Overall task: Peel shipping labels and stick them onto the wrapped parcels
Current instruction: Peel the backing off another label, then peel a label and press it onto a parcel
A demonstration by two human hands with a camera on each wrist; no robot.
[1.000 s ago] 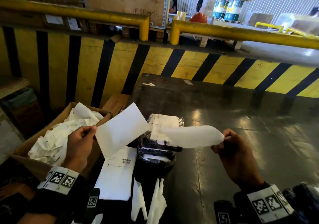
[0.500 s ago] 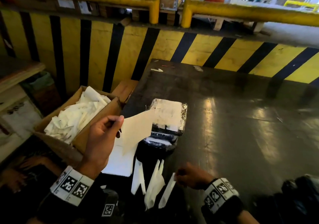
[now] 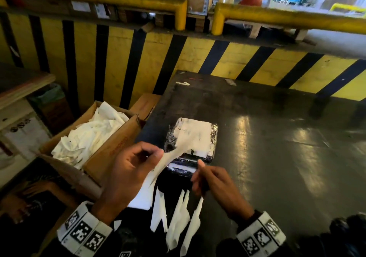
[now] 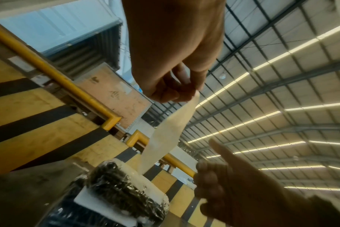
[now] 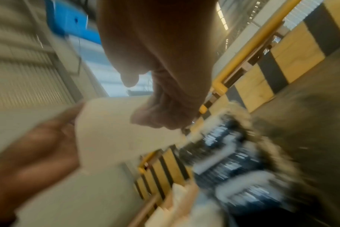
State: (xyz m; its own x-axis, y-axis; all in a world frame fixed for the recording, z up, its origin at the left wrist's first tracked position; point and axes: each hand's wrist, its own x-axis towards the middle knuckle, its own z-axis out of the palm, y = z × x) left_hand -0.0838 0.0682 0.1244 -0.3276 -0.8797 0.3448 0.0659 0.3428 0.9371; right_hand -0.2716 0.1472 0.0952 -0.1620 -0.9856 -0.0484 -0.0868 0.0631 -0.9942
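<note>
On the dark table (image 3: 277,157) stands a stack of film-wrapped black parcels (image 3: 182,167). The top parcel (image 3: 198,132) bears a white label. My left hand (image 3: 158,153) pinches a white label sheet (image 3: 178,149) by one corner just in front of the stack. The left wrist view shows the sheet (image 4: 171,132) hanging above the top parcel (image 4: 116,184). My right hand (image 3: 200,175) hovers to the right of the sheet, fingers curled and thumb out, with nothing seen in it. The right wrist view is blurred.
A cardboard box (image 3: 111,148) full of crumpled white backing paper sits to the left of the table. Several white strips (image 3: 178,217) hang from the table's near edge beside a flat stack of label sheets (image 3: 142,197). A yellow-and-black barrier (image 3: 198,54) runs behind.
My right hand took the white piece it held down to the table's near edge and rose again without it. My left hand carried its sheet rightward, in front of the parcels.
</note>
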